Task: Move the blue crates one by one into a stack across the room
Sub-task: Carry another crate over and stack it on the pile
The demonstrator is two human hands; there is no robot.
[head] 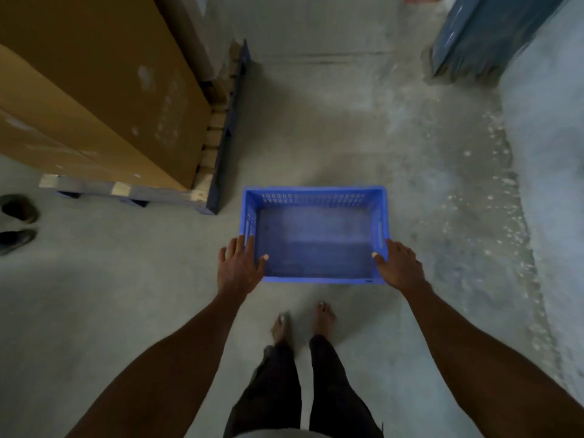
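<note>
One empty blue plastic crate (316, 194) with slotted walls is held out in front of me above the concrete floor. My left hand (240, 267) holds its near left corner, thumb hooked over the rim into the crate and fingers against the outer wall. My right hand (399, 267) grips the near right corner the same way, thumb inside the rim. My bare feet (303, 324) stand just below and behind the crate. No other crate or stack is in view.
A tall cardboard box (94, 90) on a wooden pallet (202, 194) stands close at the left. A blue cabinet-like object (483, 33) stands at the far right. A pair of dark shoes (17, 222) lies at the left edge. Open concrete floor runs ahead between them.
</note>
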